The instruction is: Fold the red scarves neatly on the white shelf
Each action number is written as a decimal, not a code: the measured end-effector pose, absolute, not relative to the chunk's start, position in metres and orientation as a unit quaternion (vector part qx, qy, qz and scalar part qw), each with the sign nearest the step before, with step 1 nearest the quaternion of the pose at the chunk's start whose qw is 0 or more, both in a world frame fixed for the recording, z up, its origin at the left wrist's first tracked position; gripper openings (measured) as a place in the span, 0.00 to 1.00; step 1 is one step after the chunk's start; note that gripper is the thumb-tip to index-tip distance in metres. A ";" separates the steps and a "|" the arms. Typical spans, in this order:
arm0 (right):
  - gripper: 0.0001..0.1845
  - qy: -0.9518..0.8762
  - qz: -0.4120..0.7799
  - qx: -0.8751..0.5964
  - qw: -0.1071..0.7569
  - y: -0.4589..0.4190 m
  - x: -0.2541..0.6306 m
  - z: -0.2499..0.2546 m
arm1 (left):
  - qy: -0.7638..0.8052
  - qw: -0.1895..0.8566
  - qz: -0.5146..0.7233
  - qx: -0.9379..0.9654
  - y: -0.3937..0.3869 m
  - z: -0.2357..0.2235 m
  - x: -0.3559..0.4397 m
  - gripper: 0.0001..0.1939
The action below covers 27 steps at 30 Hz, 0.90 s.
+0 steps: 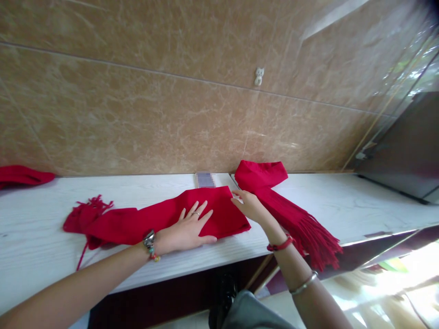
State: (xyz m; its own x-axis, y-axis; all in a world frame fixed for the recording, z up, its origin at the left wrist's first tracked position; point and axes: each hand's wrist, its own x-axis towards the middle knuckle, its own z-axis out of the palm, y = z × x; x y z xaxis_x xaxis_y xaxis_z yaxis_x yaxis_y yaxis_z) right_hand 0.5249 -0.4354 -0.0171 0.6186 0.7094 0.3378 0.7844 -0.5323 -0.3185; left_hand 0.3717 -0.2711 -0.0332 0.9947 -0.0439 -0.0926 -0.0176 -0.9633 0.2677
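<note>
A red scarf [123,225] lies lengthwise on the white tabletop, its right part folded over into a flat, wide layer and its fringe bunched at the left. My left hand [187,230] rests flat on the folded part with the fingers spread. Just past the scarf's right edge is my right hand [251,206], fingers stretched out and loosely apart, the fingertips at or very near that edge. Behind my right wrist, a second red scarf [262,173] is looped over itself, its long fringe [315,237] hanging over the table's front edge.
More red cloth [24,176] lies at the far left against the marbled wall [137,114]. A small grey flat object [206,179] sits behind the folded scarf. The white tabletop [325,196] reaches a dark box-shaped object [401,146] at the right. A small cat figure [259,76] is on the wall.
</note>
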 end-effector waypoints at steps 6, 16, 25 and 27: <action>0.20 -0.410 -0.093 -0.887 0.190 -0.400 0.542 -0.043 | -0.011 0.141 -0.048 0.989 -0.274 -0.038 0.353 0.38; 0.19 -0.368 -0.113 -0.906 0.175 -0.402 0.559 -0.051 | -0.030 0.151 -0.035 0.988 -0.269 -0.046 0.336 0.29; 0.21 -0.458 -0.095 -0.875 0.127 -0.375 0.547 -0.045 | -0.018 0.146 -0.015 0.989 -0.267 -0.033 0.334 0.33; 0.21 -0.471 -0.077 -0.871 0.117 -0.371 0.540 -0.056 | -0.019 0.138 -0.026 0.990 -0.267 -0.035 0.335 0.34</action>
State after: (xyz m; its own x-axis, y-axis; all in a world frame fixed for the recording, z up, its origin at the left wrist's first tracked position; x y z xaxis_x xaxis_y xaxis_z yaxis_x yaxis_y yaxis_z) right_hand 0.5396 -0.3715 -0.0562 0.5447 0.8025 0.2434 0.8383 -0.5292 -0.1310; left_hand 0.3354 -0.2672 -0.0351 0.9980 -0.0439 -0.0454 -0.0298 -0.9610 0.2751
